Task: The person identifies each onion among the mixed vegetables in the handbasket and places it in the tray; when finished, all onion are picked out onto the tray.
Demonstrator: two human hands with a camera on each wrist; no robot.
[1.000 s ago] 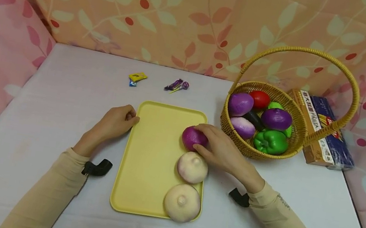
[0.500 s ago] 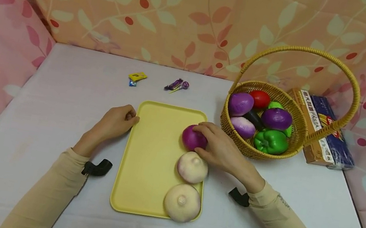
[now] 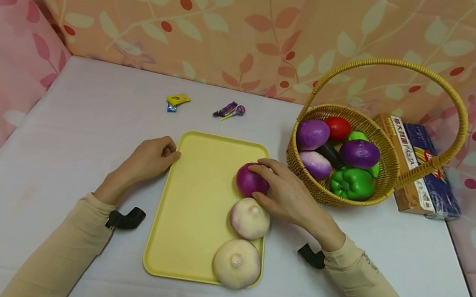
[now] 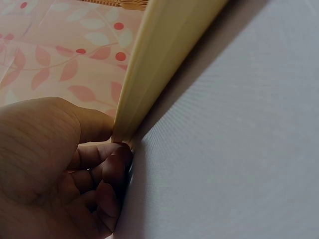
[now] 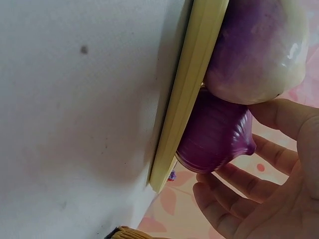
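A yellow tray (image 3: 192,225) lies on the white table, and my left hand (image 3: 150,157) pinches its left rim near the far corner. In the left wrist view the thumb (image 4: 94,124) is against the rim, with the fingers curled beneath. A purple onion (image 3: 248,179) sits at the tray's right side. My right hand (image 3: 285,190) holds it, fingers over its far side and thumb at its near side. In the right wrist view the onion (image 5: 214,132) touches a white-and-purple turnip (image 5: 259,50). Two pale turnips, a middle one (image 3: 250,219) and a larger near one (image 3: 237,264), line up below it.
A wicker basket (image 3: 386,178) with a tall handle holds toy vegetables, including a green pepper (image 3: 352,183) and a tomato (image 3: 337,128). Pasta packages (image 3: 428,170) lie right of it. Wrapped candies (image 3: 177,100) and a lollipop (image 3: 239,110) lie beyond the tray.
My right fingers have shifted slightly on the purple onion. The left hand, the tray and the turnips stay in place.
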